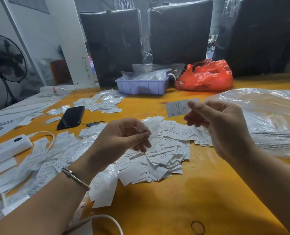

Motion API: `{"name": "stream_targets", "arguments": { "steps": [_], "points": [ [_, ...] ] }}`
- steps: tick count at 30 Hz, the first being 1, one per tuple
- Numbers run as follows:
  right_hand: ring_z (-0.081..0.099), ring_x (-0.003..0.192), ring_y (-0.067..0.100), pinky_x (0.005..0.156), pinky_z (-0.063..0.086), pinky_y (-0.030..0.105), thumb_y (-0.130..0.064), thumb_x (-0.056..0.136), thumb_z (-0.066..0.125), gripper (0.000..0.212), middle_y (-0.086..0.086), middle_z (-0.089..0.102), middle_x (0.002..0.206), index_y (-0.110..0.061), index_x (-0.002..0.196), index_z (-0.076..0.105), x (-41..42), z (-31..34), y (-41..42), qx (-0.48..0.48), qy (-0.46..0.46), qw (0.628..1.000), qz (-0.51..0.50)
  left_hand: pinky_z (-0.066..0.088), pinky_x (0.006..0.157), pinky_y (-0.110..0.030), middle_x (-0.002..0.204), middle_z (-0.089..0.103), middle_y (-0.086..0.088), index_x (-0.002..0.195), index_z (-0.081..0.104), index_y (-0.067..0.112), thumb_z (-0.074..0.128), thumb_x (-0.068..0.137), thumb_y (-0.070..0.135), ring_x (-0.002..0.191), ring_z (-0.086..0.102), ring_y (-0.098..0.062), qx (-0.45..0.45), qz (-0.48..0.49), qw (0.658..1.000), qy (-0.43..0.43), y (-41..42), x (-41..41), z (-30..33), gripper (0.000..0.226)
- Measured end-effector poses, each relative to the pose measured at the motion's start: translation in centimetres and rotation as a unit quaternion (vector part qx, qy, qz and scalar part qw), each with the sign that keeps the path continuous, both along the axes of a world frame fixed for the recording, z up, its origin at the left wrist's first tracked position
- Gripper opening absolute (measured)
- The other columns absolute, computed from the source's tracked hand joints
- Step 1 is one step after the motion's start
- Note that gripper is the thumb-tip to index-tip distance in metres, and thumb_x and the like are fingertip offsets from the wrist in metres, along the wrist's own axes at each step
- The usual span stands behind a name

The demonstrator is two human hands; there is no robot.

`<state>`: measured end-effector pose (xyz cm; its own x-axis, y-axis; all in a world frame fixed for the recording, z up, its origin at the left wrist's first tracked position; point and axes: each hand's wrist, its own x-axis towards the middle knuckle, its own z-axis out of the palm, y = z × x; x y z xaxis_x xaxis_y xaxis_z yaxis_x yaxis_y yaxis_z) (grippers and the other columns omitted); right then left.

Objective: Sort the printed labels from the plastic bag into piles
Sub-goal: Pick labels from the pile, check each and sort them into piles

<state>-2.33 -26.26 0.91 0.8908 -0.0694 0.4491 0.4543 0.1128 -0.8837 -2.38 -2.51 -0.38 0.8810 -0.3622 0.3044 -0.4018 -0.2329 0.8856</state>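
Overhead, a printed label (pixel 178 108) marked "S" was pinched between thumb and fingertips of the right hand (pixel 220 126), raised above the orange tabletop (pixel 183 197). A thin white strip (pixel 151 133) was pinched in the grip of the left hand (pixel 123 138), on whose wrist a metal bangle (pixel 76 178) was worn. A loose heap of labels (pixel 164 153) was spread beneath both hands. The clear plastic bag (pixel 268 122) was lying just right of it.
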Motion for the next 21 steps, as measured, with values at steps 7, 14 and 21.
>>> {"name": "stream_targets", "arguments": {
  "steps": [7, 14, 21],
  "points": [
    [0.062, 0.052, 0.017, 0.049, 0.042, 0.02, 0.002, 0.078, 0.068, 0.027, 0.007, 0.067, 0.057, -0.008, 0.061, 0.05, 0.0, 0.1, -0.1, 0.036, 0.027, 0.999, -0.03, 0.057, 0.083, -0.048, 0.085, 0.074, -0.006, 0.078, 0.076, 0.022, 0.08, 0.067, 0.033, 0.087, 0.067, -0.033, 0.017, 0.015, 0.999, -0.028, -0.5, -0.4, 0.0, 0.017],
    [0.072, 0.076, 0.022, 0.06, 0.049, 0.019, -0.017, 0.072, 0.073, 0.047, 0.005, 0.075, 0.092, -0.023, 0.118, 0.062, -0.9, 1.1, 0.0, 0.019, 0.01, 1.0, 0.014, 0.054, 0.08, -0.053, 0.083, 0.071, -0.012, 0.076, 0.073, 0.021, 0.082, 0.064, 0.036, 0.086, 0.063, -0.041, 0.004, 0.016, 0.999, -0.029, -0.4, -0.6, 0.2, 0.02],
    [0.065, 0.082, 0.016, 0.07, 0.041, 0.024, -0.015, 0.068, 0.075, 0.016, 0.009, 0.074, 0.091, -0.016, 0.065, 0.059, -1.0, 1.1, 0.4, 0.023, 0.061, 0.996, 0.061, 0.056, 0.072, -0.025, 0.082, 0.072, -0.004, 0.083, 0.076, 0.018, 0.077, 0.074, 0.029, 0.076, 0.066, -0.016, 0.005, 0.015, 0.999, -0.036, -0.2, -0.4, 0.0, 0.014]
  ]
}}
